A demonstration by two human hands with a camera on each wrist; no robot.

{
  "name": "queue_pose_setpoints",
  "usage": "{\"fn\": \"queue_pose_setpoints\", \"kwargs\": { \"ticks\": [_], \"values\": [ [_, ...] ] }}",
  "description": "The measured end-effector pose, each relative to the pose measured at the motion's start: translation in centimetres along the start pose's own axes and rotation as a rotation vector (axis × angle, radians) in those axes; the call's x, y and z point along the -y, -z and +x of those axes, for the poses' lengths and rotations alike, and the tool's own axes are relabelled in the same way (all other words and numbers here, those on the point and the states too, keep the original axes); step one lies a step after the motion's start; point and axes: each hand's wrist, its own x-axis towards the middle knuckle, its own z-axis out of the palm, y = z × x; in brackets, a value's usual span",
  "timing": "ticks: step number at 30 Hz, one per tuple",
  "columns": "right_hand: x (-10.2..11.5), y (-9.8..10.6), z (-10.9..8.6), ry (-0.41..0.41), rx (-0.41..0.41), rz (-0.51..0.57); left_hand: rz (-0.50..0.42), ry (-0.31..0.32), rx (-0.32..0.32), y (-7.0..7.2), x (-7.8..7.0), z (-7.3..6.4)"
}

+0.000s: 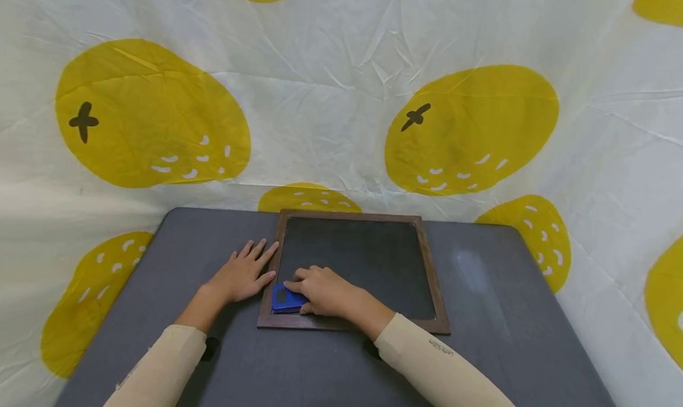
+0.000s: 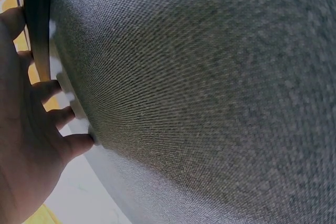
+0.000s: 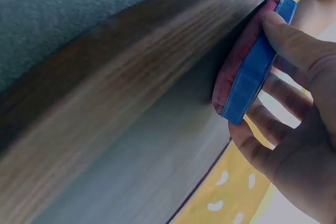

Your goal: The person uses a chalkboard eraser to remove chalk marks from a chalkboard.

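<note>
My right hand (image 1: 328,292) grips a blue board eraser (image 1: 287,299) at the lower left corner of a framed blackboard (image 1: 357,258). In the right wrist view the eraser (image 3: 249,69) shows a blue back and a reddish felt pad turned to the board, thumb on one side and fingers on the other. My left hand (image 1: 242,278) lies with fingers spread beside the board's left edge, its thumb and index fingertip at the wooden frame (image 1: 271,267). In the left wrist view the left hand (image 2: 31,124) has its fingers extended.
The blackboard lies on a dark grey table (image 1: 224,359) with rounded far corners. A pale chalky smear (image 1: 475,270) marks the tabletop right of the board. Behind the table hangs a white cloth (image 1: 320,110) printed with yellow fruit shapes.
</note>
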Motion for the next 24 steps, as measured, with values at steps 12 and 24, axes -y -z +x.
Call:
{"fn": "queue_pose_setpoints", "kwargs": {
  "ticks": [12,24],
  "values": [
    [-1.4,-0.8,-2.4,-0.022,-0.012,0.024,0.000,0.007,-0.004,-0.8,0.4,-0.1],
    [-4.8,-2.5,-8.0,-0.066,-0.098,0.112,0.000,-0.009,-0.027,-0.7,0.4,-0.1]
  ]
}}
